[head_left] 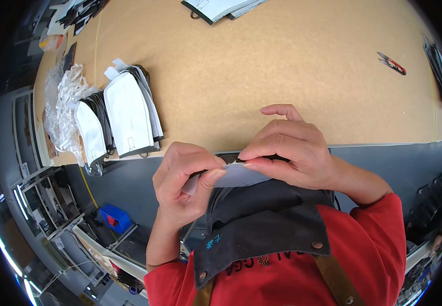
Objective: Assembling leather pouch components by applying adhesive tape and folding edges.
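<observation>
Just off the table's near edge, both hands hold one fabric piece (241, 176), pale grey on the face toward me and black along its top edge. My left hand (180, 178) pinches it between thumb and fingers at the left. My right hand (295, 148) pinches the same edge, its thumb close to the left fingertips and its index finger raised away. A small frayed whitish bit shows between the two pinches. The fingers and palms cover much of the piece's ends.
On the brown table (282, 66), stacks of white-and-black cut pieces (129, 115) stand at the left beside a clear bag of white strips (70, 102). More pieces (223, 7) lie at the far edge. Red-handled thread snips (392, 64) and a dark bundle (439, 74) are at right.
</observation>
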`<action>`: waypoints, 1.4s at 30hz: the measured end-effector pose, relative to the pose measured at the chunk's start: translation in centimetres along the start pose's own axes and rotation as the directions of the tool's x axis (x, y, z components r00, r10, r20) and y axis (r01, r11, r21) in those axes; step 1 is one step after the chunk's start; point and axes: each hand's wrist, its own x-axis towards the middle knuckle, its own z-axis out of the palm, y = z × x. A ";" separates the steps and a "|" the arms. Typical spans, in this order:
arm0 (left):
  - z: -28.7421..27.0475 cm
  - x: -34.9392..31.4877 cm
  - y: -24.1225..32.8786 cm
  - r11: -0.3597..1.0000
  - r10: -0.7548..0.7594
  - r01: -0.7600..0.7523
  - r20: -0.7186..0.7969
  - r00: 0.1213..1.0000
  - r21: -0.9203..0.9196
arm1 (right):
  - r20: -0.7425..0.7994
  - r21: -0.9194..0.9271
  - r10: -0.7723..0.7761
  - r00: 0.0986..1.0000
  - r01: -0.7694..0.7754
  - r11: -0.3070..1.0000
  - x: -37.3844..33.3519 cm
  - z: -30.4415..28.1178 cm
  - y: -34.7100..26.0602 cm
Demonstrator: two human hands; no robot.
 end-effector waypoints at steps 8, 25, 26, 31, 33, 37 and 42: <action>0.2 0.1 0.1 1.000 0.005 -0.005 0.007 1.000 -0.007 | -0.075 -0.179 -0.098 0.992 0.083 0.980 0.3 0.3 -0.5; 0.2 0.1 -0.1 1.000 0.001 0.000 0.027 1.000 -0.028 | -0.070 -0.404 -0.333 0.940 0.279 0.871 0.3 0.2 0.3; 0.2 0.0 -0.1 1.000 -0.003 0.004 0.023 1.000 -0.031 | -0.052 -0.400 -0.324 0.945 0.278 0.873 0.3 0.1 0.3; 0.1 0.1 -0.2 0.999 -0.004 0.005 0.029 1.000 -0.035 | -0.089 -0.158 -0.149 0.985 0.134 0.978 0.4 0.3 0.3; 0.1 0.1 -0.1 0.999 -0.003 0.005 0.031 1.000 -0.036 | -0.093 -0.159 -0.139 0.986 0.123 0.980 0.5 0.5 0.2; 0.2 0.2 0.0 0.999 -0.005 0.006 0.032 0.999 -0.034 | -0.112 -0.224 -0.146 0.983 0.118 0.967 0.6 0.8 -0.3; 0.2 0.2 0.0 1.000 -0.006 0.007 0.034 0.999 -0.023 | -0.100 -0.320 -0.193 0.976 0.152 0.935 0.8 0.6 -0.7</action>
